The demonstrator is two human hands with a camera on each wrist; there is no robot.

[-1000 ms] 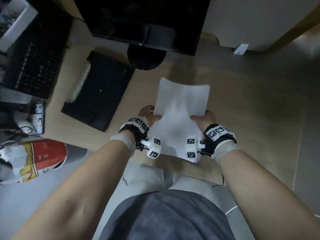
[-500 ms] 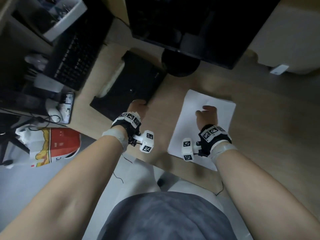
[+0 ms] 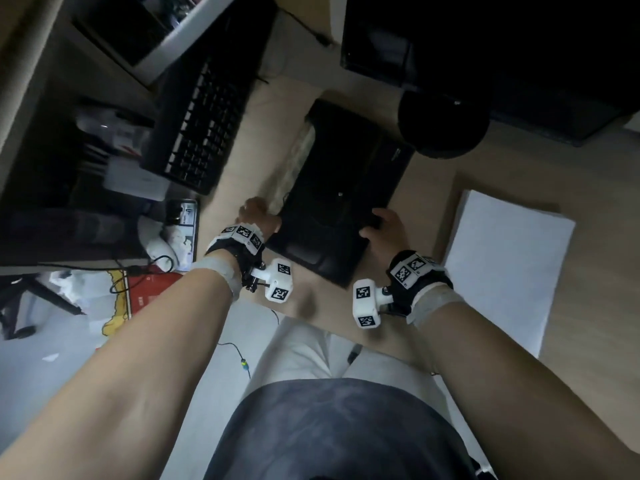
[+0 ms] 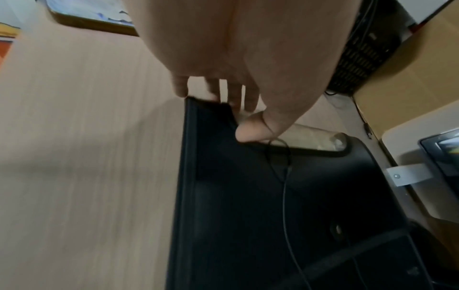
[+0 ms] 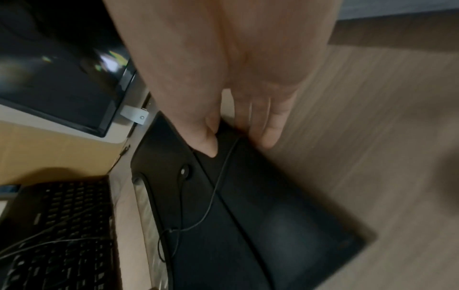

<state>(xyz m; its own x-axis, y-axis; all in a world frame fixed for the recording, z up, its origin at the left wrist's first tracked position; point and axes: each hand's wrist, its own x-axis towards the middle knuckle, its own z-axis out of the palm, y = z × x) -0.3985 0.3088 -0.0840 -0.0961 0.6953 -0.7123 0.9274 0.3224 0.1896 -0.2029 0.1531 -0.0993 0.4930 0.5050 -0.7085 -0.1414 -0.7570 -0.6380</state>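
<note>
A flat black machine with a clear strip along its left side lies on the wooden desk. My left hand grips its near left corner: in the left wrist view the fingers hook over the machine's edge and the thumb presses on top. My right hand holds the machine's right side; the right wrist view has the thumb on top of the machine and the fingers down its side. A stack of white paper lies flat to the right, untouched.
A black keyboard sits to the left of the machine, and a white tray lies behind it. A dark monitor on a round base stands behind. A red and yellow bag is on the floor, lower left.
Both hands let go of the paper, which now lies flat on the desk. The left hand went to the black machine first; the right hand followed from the paper.
</note>
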